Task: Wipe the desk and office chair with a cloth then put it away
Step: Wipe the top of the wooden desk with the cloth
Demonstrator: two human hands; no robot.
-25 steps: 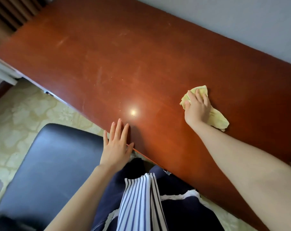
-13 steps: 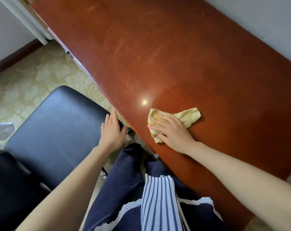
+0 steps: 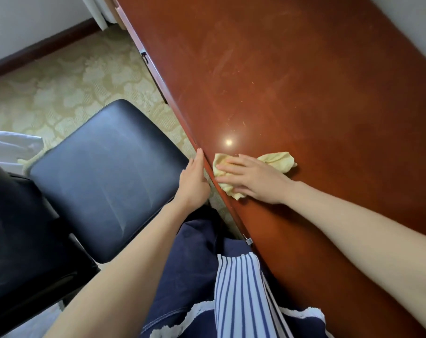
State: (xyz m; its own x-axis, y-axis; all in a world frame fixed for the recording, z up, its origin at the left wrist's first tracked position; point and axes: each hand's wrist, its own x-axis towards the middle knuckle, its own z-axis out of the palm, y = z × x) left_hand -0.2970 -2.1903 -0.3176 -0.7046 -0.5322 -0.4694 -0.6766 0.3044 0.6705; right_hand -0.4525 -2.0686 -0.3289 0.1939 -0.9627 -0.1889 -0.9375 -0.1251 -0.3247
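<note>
Your right hand (image 3: 253, 181) has dragged the cloth (image 3: 277, 161) closer to the desk's (image 3: 304, 81) near edge than half a second ago, and your view has swung so the edge now runs steeply down the frame. Your left hand (image 3: 193, 181) stays at that edge, though it now lies alongside it with its fingers straight, holding nothing.

From the head camera, your right hand lies flat on the yellow cloth, fingers straight and pressing it to the wood; one end sticks out past your fingers toward the desk's middle, the other shows under your palm at the edge. How much cloth lies beneath your hand is hidden. The chair (image 3: 104, 176) sits left of the desk, just beside your left hand; its back is cut off at the frame's left. White fabric (image 3: 9, 147) at the far left is too cropped to identify.
</note>
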